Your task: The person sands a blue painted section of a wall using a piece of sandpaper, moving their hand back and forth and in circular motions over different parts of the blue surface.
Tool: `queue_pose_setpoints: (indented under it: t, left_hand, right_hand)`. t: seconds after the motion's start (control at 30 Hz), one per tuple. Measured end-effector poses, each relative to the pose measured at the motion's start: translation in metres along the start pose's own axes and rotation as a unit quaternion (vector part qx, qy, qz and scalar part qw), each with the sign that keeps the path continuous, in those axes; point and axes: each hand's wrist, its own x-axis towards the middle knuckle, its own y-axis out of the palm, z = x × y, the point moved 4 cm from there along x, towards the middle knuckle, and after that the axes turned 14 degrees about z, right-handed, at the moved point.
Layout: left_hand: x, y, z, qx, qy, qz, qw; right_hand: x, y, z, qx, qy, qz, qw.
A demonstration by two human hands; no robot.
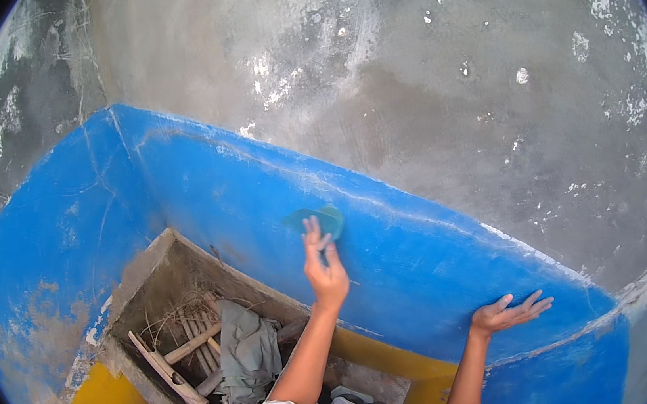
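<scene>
My left hand [325,270] reaches up to the blue-painted band [393,250] of the wall. Its fingers press a thin teal-green sheet [328,219] with a curved edge against the paint. The sheet and fingertips are smeared by motion, so the sheet's exact kind is unclear. Farther right, my right hand [512,314] is open at the lower part of the blue band, fingers stretched to the right and holding nothing. Whether its palm touches the wall cannot be told. Pale dust shows on its fingers.
Below the left forearm stands a concrete trough [151,365] holding wooden pieces [169,373], dry twigs and a grey-green cloth [246,350]. Bare grey plaster [446,84] with white patches rises above the blue band. Yellow paint [107,402] covers the lower wall; cracks run near the corner.
</scene>
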Motion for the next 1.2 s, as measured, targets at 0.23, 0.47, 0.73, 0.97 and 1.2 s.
queue_pose_setpoints:
  t: [0.23, 0.47, 0.73, 0.97, 1.2]
  left_hand:
    - [0.073, -0.016, -0.035, -0.022, -0.019, -0.112, 0.993]
    - [-0.069, -0.002, 0.053, 0.001, -0.142, -0.117, 0.983]
    - [0.033, 0.016, -0.032, -0.007, 0.030, -0.079, 0.996]
    - [-0.104, 0.017, 0.059, 0.040, -0.171, -0.071, 0.982]
    - [0.007, 0.027, -0.021, 0.028, 0.047, -0.071, 0.996]
  right_hand:
    - [0.002, -0.003, 0.000, 0.017, -0.014, -0.008, 1.000]
    - [-0.002, 0.001, 0.003, 0.037, -0.011, 0.000, 0.999]
    - [0.001, 0.000, 0.002, 0.027, -0.010, 0.012, 1.000]
    - [0.000, 0.001, 0.002, 0.027, -0.016, 0.020, 0.999]
    - [-0.001, 0.003, -0.002, 0.031, -0.008, 0.022, 0.999]
